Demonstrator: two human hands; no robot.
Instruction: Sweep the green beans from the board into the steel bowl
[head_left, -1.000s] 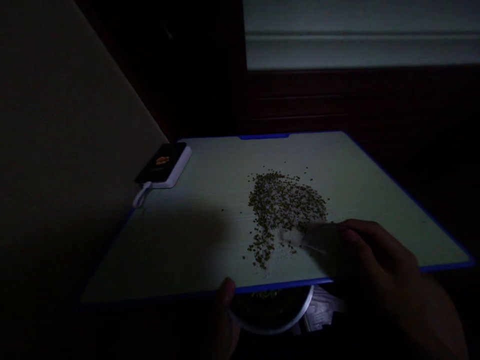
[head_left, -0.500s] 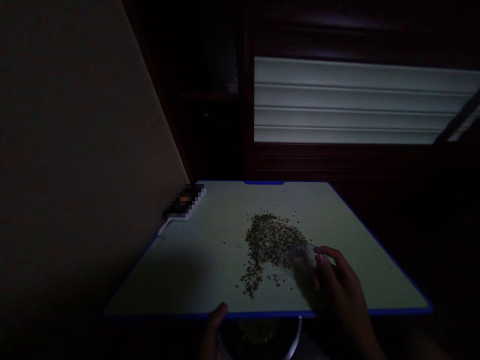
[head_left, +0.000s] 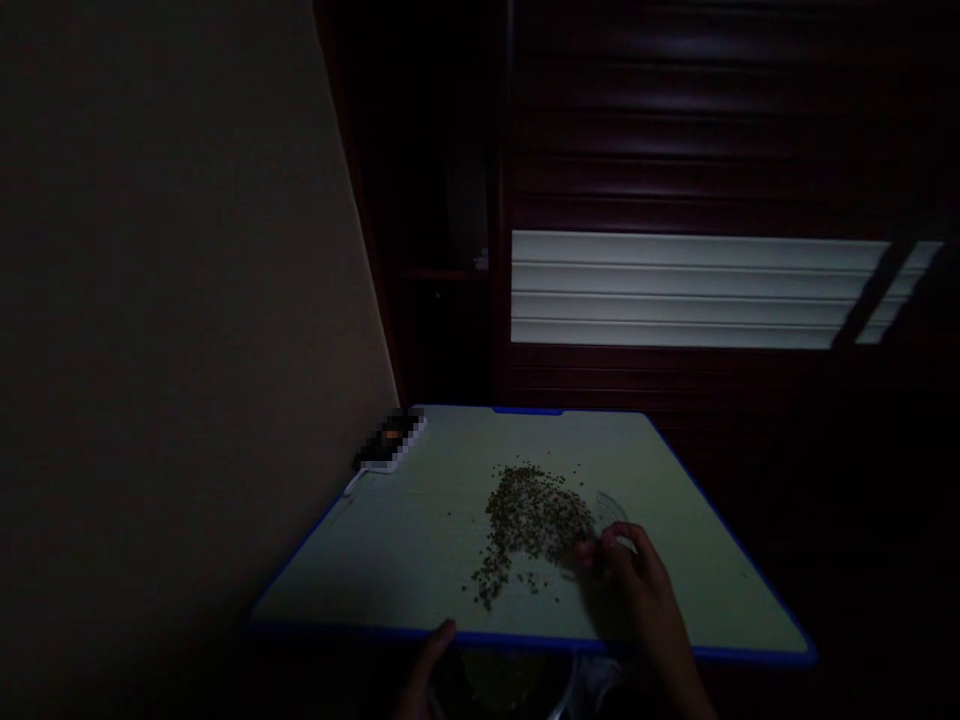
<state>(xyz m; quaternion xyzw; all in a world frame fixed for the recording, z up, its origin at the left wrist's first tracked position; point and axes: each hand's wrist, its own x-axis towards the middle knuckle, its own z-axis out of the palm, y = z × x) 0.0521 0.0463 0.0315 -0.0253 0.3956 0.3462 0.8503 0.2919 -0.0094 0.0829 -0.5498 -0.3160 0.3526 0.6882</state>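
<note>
Small dark beans or seeds lie scattered over a pale, blue-edged board. My right hand is at the right side of the scatter, its fingers closed on a clear, round-edged plastic piece, perhaps a lid or shallow dish. At the near edge of the board, my left hand shows mainly its thumb, beside the left rim of a bowl and appearing to grip it. The other left fingers are hidden. Greenish contents show dimly inside the bowl, which is below the board's edge.
A phone-like device, blurred out, leans at the far left corner of the board with a white cable or strap. A wall rises on the left. Behind stands dark slatted furniture with a lit band. The room is dim.
My view has tilted up, so the board sits lower. My right hand has shifted slightly left relative to the board, toward the beans, with the clear piece now upright behind its fingers. The left thumb stays by the edge.
</note>
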